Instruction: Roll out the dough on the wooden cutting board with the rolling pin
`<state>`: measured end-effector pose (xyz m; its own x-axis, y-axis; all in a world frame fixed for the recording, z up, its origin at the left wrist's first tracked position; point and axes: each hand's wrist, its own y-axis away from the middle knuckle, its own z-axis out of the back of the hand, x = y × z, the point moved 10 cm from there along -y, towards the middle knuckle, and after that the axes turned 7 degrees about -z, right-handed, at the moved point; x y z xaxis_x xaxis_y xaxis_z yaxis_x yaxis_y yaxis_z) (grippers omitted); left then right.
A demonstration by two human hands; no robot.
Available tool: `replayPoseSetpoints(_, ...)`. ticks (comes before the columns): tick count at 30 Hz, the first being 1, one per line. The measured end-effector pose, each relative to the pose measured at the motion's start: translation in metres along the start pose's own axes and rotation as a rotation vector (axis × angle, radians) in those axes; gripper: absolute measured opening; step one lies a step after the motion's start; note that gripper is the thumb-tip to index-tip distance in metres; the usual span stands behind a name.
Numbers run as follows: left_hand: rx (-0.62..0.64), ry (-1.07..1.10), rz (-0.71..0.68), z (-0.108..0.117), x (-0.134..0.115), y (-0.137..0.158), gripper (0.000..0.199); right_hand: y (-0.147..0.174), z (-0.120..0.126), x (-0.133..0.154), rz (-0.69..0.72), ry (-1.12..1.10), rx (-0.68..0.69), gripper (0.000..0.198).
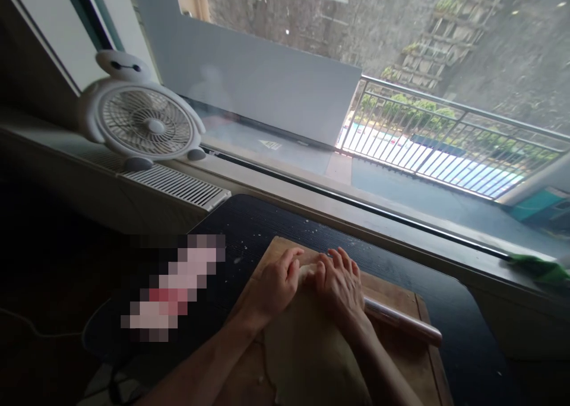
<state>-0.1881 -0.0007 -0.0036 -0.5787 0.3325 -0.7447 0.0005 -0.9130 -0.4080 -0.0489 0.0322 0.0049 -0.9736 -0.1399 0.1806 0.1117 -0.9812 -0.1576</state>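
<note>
A pale, flat dough sheet (312, 341) lies on the wooden board (253, 296) and reaches toward the near edge of view. Its far end looks thick and rounded between my hands. My left hand (280, 281) is on the left of that far end, fingers curled around it. Over the right part of the same end, my right hand (341, 281) bends its fingers down onto the dough. A smooth rolling pin (401, 320) sticks out from beneath my right hand toward the right; whether it continues inside the dough is hidden.
The board rests on a dark table (249, 222) dusted with white specks. A blurred-out object (173, 293) lies at the table's left. Behind are a white fan (154, 124) on a radiator (178, 183), a window ledge (285, 183) and a green cloth-like thing (538, 268).
</note>
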Motion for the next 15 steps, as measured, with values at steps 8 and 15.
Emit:
replayPoseSetpoints(8, 0.153, -0.009, 0.163, -0.007, 0.017, -0.008, 0.034, -0.061, 0.006, -0.034, -0.114, -0.027, 0.003, 0.037)
replayPoseSetpoints(15, 0.632, 0.129, 0.248, -0.036, 0.01, 0.003, 0.032, 0.013, 0.02, -0.054, 0.021, 0.0, -0.002, 0.045)
